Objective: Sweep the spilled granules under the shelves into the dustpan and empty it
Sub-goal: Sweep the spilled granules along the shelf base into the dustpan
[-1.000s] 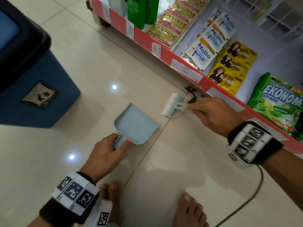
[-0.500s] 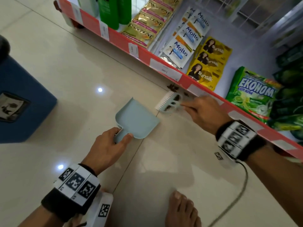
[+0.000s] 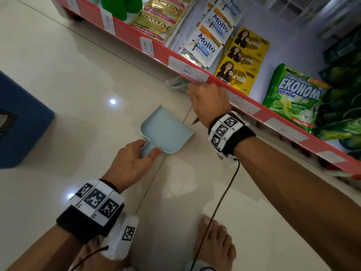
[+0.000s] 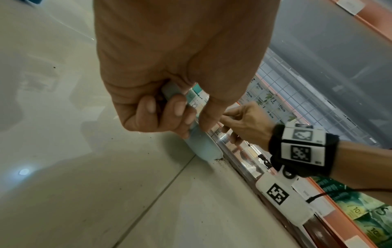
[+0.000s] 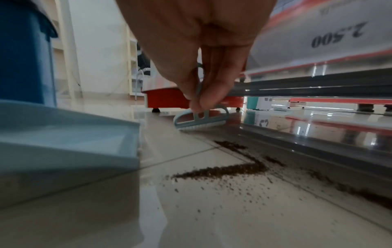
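A pale blue dustpan lies flat on the floor, its mouth toward the shelf. My left hand grips its handle. My right hand pinches a small pale blue brush whose bristles rest on the tile at the shelf's edge; in the head view the brush is blurred and partly hidden under the shelf lip. Dark brown granules lie in a zigzag line on the floor beside the dustpan, with more strewn along the shelf base. A few granules show by my right wrist.
The red-edged bottom shelf runs diagonally, stocked with sachets and a green detergent bag. A blue bin stands at the left. My bare feet are near the bottom, and a wrist cable trails across the pale tiles.
My right hand has pushed the brush farther along and under the shelf lip, past the dustpan's mouth. The left hand and dustpan have stayed put. The view has shifted right.
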`<state>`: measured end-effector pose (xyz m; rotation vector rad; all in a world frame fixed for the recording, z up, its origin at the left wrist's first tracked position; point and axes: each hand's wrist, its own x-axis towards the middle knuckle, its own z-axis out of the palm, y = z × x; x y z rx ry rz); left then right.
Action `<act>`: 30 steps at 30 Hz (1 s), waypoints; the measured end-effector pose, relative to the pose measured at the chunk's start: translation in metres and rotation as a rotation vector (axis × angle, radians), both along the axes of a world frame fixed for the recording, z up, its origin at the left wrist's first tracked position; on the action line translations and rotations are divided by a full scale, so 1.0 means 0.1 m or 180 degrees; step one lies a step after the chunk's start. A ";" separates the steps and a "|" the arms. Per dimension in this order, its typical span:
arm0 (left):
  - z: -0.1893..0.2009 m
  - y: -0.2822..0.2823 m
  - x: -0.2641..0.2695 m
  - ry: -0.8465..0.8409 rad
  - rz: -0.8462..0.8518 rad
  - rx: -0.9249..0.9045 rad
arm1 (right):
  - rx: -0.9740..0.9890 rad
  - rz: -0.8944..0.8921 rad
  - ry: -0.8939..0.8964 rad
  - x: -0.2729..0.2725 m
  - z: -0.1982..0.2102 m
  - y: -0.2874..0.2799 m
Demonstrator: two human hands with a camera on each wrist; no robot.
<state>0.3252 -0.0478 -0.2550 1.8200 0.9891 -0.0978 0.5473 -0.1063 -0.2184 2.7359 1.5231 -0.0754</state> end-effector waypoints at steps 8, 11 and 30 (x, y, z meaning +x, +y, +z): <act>0.00 0.00 0.01 -0.0048 0.0015 -0.0011 | -0.0168 -0.0433 0.0321 0.04 0.10 -0.87; -0.02 -0.03 0.01 -0.0054 -0.0013 0.0028 | 0.0250 -0.0423 0.0369 0.05 0.29 -1.02; -0.05 -0.04 0.01 -0.0055 -0.0087 0.0089 | 0.0412 -0.0095 0.0227 0.06 0.21 -0.81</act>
